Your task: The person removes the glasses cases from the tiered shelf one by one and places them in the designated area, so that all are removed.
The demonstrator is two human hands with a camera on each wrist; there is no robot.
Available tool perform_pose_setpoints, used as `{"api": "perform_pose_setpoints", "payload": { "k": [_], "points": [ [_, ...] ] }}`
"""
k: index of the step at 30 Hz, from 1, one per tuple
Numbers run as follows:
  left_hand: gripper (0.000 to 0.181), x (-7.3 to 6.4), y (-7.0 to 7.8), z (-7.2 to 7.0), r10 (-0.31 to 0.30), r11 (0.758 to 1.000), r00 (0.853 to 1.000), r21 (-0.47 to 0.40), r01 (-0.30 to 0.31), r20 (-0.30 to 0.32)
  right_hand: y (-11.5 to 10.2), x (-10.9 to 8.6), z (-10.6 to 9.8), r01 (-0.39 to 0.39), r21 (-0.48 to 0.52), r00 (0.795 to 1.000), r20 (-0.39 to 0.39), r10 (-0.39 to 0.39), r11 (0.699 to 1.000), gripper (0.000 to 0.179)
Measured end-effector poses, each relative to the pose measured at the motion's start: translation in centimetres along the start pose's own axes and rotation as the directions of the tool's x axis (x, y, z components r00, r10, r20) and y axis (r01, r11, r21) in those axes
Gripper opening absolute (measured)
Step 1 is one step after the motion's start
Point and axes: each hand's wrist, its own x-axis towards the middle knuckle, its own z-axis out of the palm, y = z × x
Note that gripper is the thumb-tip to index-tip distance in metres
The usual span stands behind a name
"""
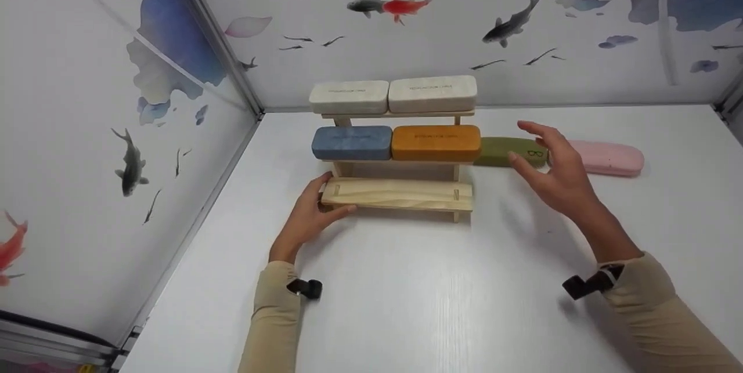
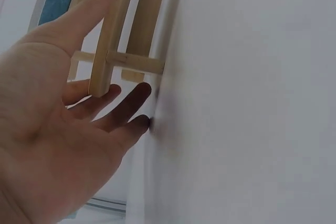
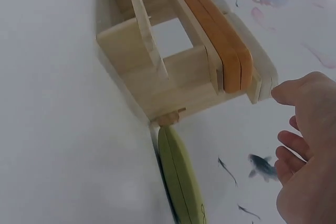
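A three-step wooden rack (image 1: 397,194) stands on the white table. My left hand (image 1: 305,219) grips the left end of its lowest step, thumb along the front edge and fingers behind the end, as the left wrist view also shows. Nothing lies on that step. A blue glasses case (image 1: 352,142) and an orange glasses case (image 1: 436,142) sit side by side on the middle step. My right hand (image 1: 557,176) is held with fingers spread, overlapping a green glasses case (image 1: 499,151) and a pink case (image 1: 609,158) in the head view. It holds nothing.
Two whitish cases, a left one (image 1: 349,97) and a right one (image 1: 432,94), occupy the top step. Behind the table rises a white panel (image 1: 441,42) printed with fish, and another panel (image 1: 75,129) borders the left side.
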Motion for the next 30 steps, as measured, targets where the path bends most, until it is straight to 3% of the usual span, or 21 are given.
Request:
{"api": "perform_pose_setpoints", "payload": {
  "k": [7,17,24,30],
  "points": [
    [0.098,0.3,0.2,0.9,0.022,1.0,0.997,0.022,-0.02,-0.068,-1.6,1.4,2.8,0.031,0.08,0.999,0.037,-0.034,0.996,0.062],
    [0.094,0.3,-0.4,0.5,0.008,0.997,0.994,-0.075,-0.016,-0.113,-2.1,2.4,5.7,-0.013,0.191,0.996,0.094,-0.006,0.982,0.068],
    [0.09,0.7,-0.5,0.6,0.025,0.996,0.993,-0.084,-0.034,-0.112,-1.5,2.5,6.7,-0.083,0.217,0.992,0.114,0.06,0.973,0.078],
    [0.086,0.7,-0.8,0.5,0.024,0.986,0.995,-0.161,-0.039,-0.094,-1.2,2.4,7.0,-0.112,0.203,0.987,0.132,0.086,0.973,0.085]
  ]
}}
